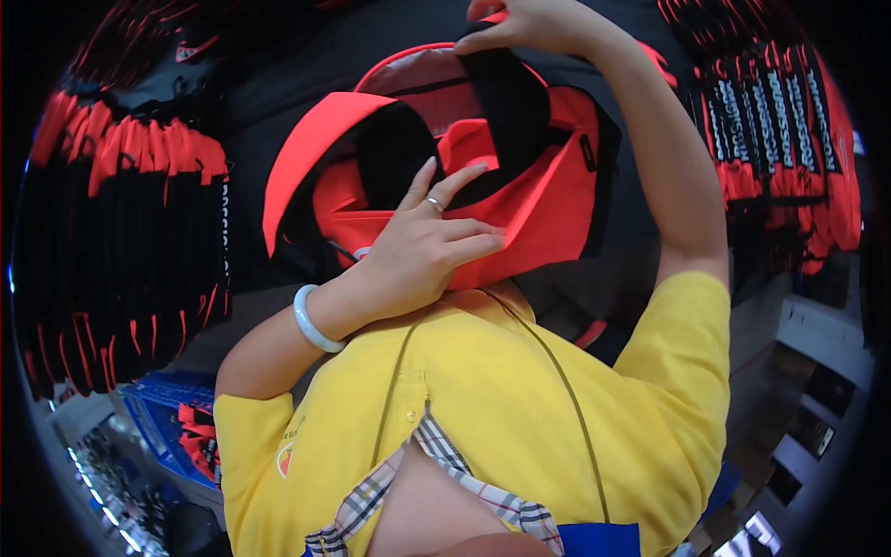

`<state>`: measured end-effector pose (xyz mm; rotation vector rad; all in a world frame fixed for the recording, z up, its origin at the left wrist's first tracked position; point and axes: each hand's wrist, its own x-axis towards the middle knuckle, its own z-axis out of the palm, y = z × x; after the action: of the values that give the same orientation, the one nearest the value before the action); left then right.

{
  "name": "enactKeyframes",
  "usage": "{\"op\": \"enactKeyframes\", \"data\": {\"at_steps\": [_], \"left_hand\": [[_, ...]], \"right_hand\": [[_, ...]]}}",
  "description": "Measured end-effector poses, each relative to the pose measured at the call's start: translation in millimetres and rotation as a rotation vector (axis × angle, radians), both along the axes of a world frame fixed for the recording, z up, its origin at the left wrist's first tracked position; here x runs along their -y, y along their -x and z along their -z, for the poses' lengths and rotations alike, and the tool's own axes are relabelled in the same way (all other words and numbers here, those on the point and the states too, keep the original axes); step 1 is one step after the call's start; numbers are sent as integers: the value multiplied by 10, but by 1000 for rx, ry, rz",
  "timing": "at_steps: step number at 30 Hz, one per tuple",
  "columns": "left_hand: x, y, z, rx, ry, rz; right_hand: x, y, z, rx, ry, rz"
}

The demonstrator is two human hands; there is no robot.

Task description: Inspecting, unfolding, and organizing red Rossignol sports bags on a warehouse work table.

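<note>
A red and black fabric bag, probably a backpack, lies in front of my chest with its grey lining partly showing. Across its near side rests my left hand, fingers spread and pointing to the right, holding nothing. A ring and a pale bangle are on that hand and wrist. At the far edge, my right hand pinches the upper end of a wide black strap, its thumb on the near side. Another curved strap, red outside and black inside, arches over the bag's left part.
A row of upright red and black bags stands at the left. More stacked red and black bags are at the right. The dark work surface extends beneath the bag. A blue crate holding red and black pieces sits lower left.
</note>
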<state>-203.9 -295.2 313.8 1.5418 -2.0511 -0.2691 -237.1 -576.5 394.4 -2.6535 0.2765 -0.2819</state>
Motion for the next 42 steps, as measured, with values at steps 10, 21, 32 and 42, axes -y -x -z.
{"op": "enactKeyframes", "data": {"at_steps": [10,21,32,42], "left_hand": [[-199,51,106,-80,-227,-174],[-51,-642,115,72,136,-439],[-209,-2275,14,301,157,-703],[-20,-2371,-864,-217,-409,-811]], "right_hand": [[219,-47,1112,-484,-386,42],[256,86,1950,-506,-545,146],[1535,698,1043,226,455,79],[801,1257,302,-132,-551,263]]}}
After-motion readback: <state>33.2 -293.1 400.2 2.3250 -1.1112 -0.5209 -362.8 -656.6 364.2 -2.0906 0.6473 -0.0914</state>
